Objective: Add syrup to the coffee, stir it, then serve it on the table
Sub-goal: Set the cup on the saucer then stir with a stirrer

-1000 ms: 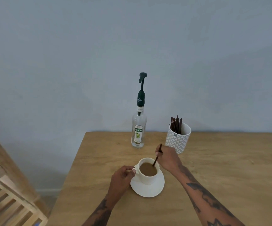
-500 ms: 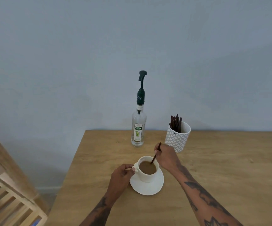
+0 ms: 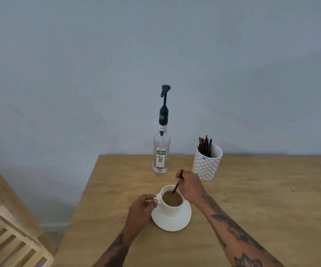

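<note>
- Right hand (image 3: 189,186) pinching a dark stirrer (image 3: 178,182), lower end dipped in the coffee (image 3: 172,198).
- Left hand (image 3: 141,209) gripping the handle of the white cup (image 3: 170,209).
- Cup standing on a saucer (image 3: 172,221) near the table (image 3: 252,209) front.
- Behind: syrup bottle (image 3: 161,151) upright; patterned pot (image 3: 206,163) of stirrers beside it.

**Colours on the light wood table**

A white cup (image 3: 170,208) of light brown coffee (image 3: 172,198) on a white saucer (image 3: 172,221). A dark brown stir stick (image 3: 178,182). A clear syrup bottle (image 3: 161,151) with dark green pump and green-and-white label. A white holder (image 3: 206,165) with grey diamond lattice pattern. Wall (image 3: 78,74) pale blue-grey.
</note>
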